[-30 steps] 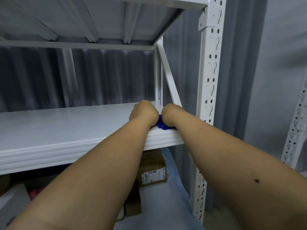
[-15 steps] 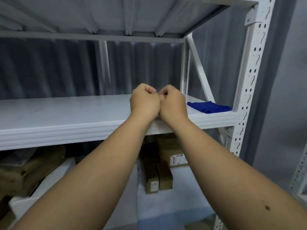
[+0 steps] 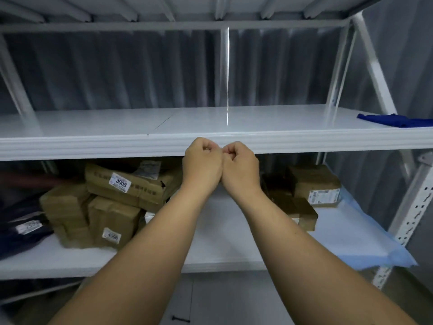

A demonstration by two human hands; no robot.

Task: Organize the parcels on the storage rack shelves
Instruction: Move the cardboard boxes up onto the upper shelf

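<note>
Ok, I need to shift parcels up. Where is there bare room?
The upper shelf lies bare from its left end to the blue cloth at the right. The lower shelf is crowded left by the stacked brown parcels.

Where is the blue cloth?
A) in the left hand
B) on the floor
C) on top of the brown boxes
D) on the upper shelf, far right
D: the blue cloth lies on the upper shelf at its far right end, while both hands are curled fists that hold nothing and the brown boxes sit on the shelf below.
</note>
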